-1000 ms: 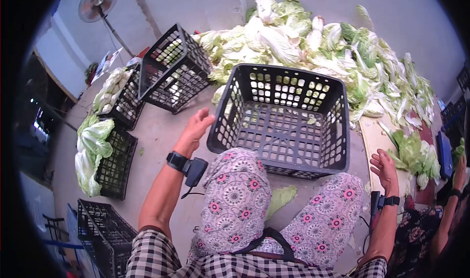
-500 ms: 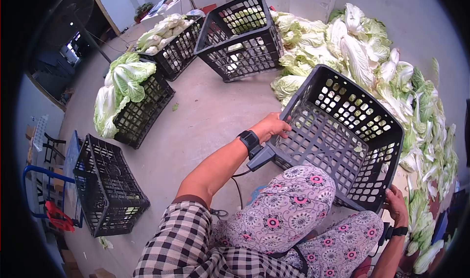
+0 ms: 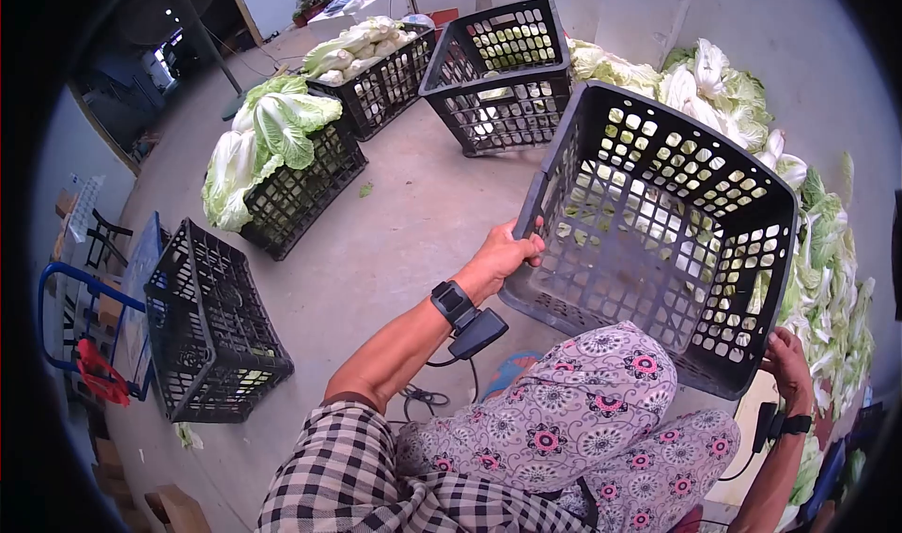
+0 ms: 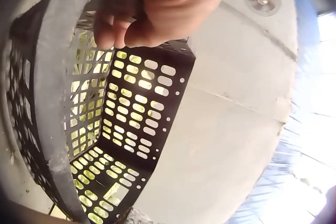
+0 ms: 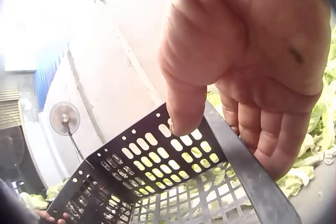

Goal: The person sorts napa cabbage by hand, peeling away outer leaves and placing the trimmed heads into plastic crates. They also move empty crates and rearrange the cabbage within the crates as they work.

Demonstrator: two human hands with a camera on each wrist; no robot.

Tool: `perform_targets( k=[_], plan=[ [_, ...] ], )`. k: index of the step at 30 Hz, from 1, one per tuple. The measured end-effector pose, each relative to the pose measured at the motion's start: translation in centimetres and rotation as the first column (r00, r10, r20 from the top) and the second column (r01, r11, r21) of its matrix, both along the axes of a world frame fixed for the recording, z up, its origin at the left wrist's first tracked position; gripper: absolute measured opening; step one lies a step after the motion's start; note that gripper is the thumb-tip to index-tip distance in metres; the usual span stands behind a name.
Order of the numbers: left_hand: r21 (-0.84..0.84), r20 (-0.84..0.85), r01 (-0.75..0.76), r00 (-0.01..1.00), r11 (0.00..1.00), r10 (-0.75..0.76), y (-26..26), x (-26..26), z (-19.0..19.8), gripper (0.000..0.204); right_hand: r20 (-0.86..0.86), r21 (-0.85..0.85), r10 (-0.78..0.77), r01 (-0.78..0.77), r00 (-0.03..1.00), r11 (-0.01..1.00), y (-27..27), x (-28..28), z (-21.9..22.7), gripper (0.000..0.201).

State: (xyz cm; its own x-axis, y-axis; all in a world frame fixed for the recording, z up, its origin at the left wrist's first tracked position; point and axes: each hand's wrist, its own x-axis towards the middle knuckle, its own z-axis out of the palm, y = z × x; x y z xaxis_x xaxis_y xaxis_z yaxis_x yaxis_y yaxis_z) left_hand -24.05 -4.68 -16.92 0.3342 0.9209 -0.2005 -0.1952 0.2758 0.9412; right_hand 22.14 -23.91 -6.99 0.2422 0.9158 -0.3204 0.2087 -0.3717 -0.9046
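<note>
A large black plastic crate (image 3: 615, 262) with slotted walls is held at a tilt over the person's knees, its open side facing up and toward the body. The left hand (image 3: 498, 259) grips its left rim. In the left wrist view, fingertips (image 4: 113, 32) curl over the edge into the crate. On the opposite rim is the right hand (image 3: 789, 359). The right wrist view shows its thumb (image 5: 186, 106) inside the wall and its fingers outside. Pale leaves show through the slots from behind.
A heap of napa cabbages (image 3: 827, 289) lies along the wall to the right. At the left stand more black crates: one topped with cabbages (image 3: 282, 124), one full of pale vegetables (image 3: 362, 49), another (image 3: 498, 92) beside it, and one (image 3: 221, 345) near a blue-handled cart (image 3: 75, 272).
One second ago both hands were off the crate, which stood on the floor. Since then they have gripped its rims, raised and tilted it, and the view has turned left.
</note>
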Motion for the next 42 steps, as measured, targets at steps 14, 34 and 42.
perform_targets(
  k=[14,34,42],
  plan=[
    [0.254,0.067,-0.387,0.921,0.886,0.383,-6.7,-12.0,1.9,0.049,0.191,0.124,0.289,-0.315,0.938,0.941,5.5,-10.2,5.7,0.060],
    [0.163,-0.159,-0.629,0.743,0.760,0.650,-14.9,-19.8,-5.6,0.053,0.292,-0.099,0.530,-0.526,0.796,0.845,8.4,-10.7,0.1,0.060],
    [-0.092,-0.207,-0.700,0.709,0.708,0.674,-18.1,-24.2,-4.5,0.042,0.254,-0.097,0.432,-0.422,0.865,0.901,7.1,-7.7,-0.2,0.070]
  ],
)
